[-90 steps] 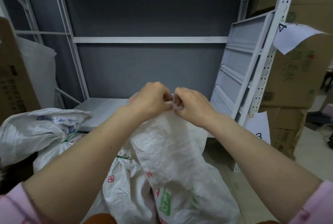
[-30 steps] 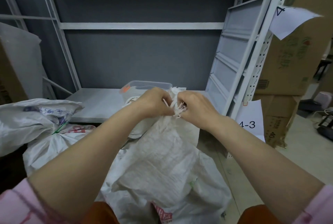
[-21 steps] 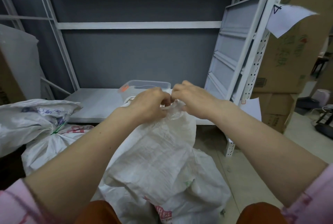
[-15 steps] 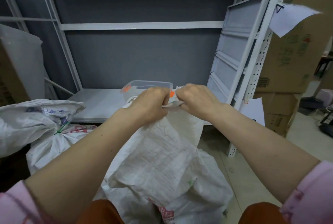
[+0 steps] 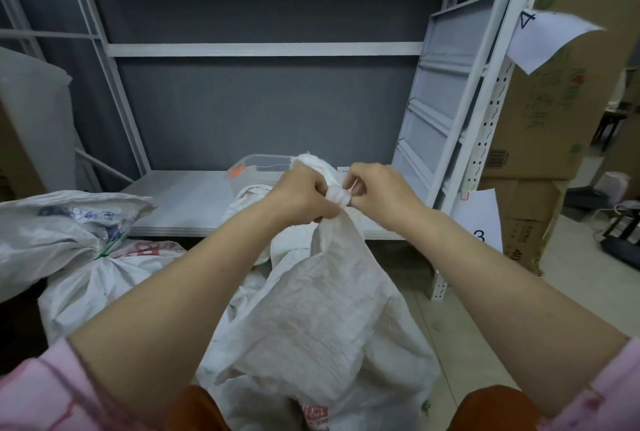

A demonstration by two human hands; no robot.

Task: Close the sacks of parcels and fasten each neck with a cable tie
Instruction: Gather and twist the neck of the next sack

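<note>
Since half a second ago the right hand (image 5: pixel 375 189) has drawn a little away from the left hand (image 5: pixel 304 195), so that a short, tightly bunched stretch of the sack neck (image 5: pixel 337 195) now shows between them, and the frayed mouth of the sack stands up behind the left knuckles. The white woven sack (image 5: pixel 322 309) sits on the floor directly before the person, its neck lifted between the two hands. Left fingers are curled round the gathered neck just below the mouth. Right thumb and forefinger pinch narrowly beside the neck on a thin pale strand that is probably the cable tie (image 5: pixel 354 183), though it is too fine to be certain, and whether it already circles the neck cannot be told.

By the look of it, this sack is gathered but its fastening is only under way: the tie has yet to be seen locked and pulled tight. To the left, a tied sack (image 5: pixel 93 278) lies with a green tie (image 5: pixel 109 248) at its neck, so at least one seems finished. Another sack (image 5: pixel 62 226) rests above it. Behind the hands a clear plastic tub (image 5: pixel 258 165) stands on the low shelf (image 5: pixel 180 195).
</note>
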